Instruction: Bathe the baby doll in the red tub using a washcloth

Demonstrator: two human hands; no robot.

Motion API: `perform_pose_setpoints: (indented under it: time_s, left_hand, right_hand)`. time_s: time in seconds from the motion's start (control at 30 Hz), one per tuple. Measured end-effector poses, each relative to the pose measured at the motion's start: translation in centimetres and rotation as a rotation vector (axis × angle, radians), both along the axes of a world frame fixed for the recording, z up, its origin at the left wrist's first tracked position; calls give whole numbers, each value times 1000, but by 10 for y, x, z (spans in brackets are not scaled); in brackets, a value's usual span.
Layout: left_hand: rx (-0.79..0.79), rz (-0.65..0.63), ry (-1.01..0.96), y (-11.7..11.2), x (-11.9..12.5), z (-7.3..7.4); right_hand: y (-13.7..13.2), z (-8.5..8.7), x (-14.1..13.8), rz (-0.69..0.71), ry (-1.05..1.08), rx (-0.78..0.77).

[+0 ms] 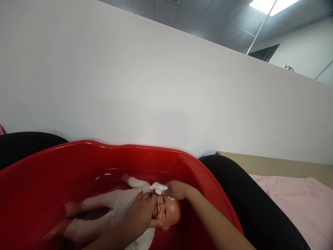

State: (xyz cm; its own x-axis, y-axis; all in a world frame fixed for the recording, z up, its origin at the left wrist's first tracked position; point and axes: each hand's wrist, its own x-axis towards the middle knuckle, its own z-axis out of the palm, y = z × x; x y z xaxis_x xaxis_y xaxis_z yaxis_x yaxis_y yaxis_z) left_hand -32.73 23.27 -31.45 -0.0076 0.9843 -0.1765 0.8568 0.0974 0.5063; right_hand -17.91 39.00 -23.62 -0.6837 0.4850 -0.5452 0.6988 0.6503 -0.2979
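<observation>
A baby doll (pixel 169 211) in pale, light clothes (pixel 125 201) lies on its back in a red tub (pixel 145 156), head to the right and feet to the left. My left hand (pixel 145 208) grips it across the upper chest and neck, with fingers beside the chin. Just past the doll's head, my right hand (pixel 178 189) is closed on a bunched white cloth (pixel 159 188) by the cheek. My left forearm covers part of the doll's body, and some of my right fingertips are hidden.
Black rounded shapes (pixel 221 173) flank the tub on both sides. On the right, a pink cloth (pixel 293 198) lies by a wooden board (pixel 275 163). A white partition (pixel 156 86) rises directly behind the tub.
</observation>
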Motion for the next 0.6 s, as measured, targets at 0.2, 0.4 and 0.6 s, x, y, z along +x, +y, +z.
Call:
perform_pose_setpoints:
  time_s: [0.2,0.4,0.6]
  left_hand:
    - [-27,12,4,-2,3,9]
    - [-37,6,19,-3,4,17]
    - [-15,13,18,-4,5,15]
  right_hand:
    - [-2,1,0,-1,-7,11]
    - [-2,0,0,28,-17,27]
    - [-1,-3,0,34,-11,29]
